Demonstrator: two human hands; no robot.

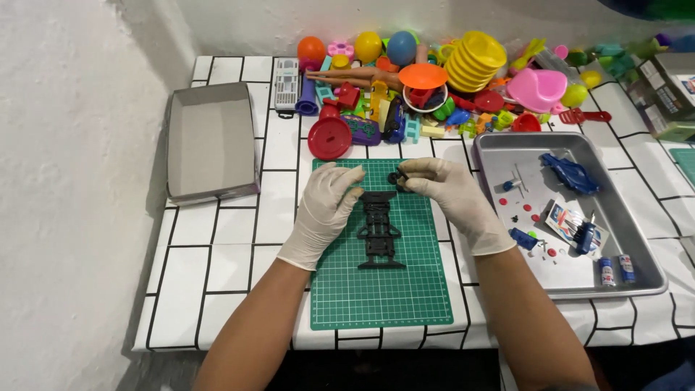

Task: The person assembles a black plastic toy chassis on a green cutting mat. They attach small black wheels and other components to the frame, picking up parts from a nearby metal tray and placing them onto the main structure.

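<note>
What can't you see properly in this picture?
Head view:
- Black wheel: mostly covered by the right hand.
- Top of the black chassis: left hand fingers hide part.
- Small parts in the metal tray: too tiny to identify.
- Toy pile: things overlap; the top edge cuts some off.

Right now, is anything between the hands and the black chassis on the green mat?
No. The left hand touches the black chassis at its top end; the right hand pinches a small black wheel beside it.
</note>
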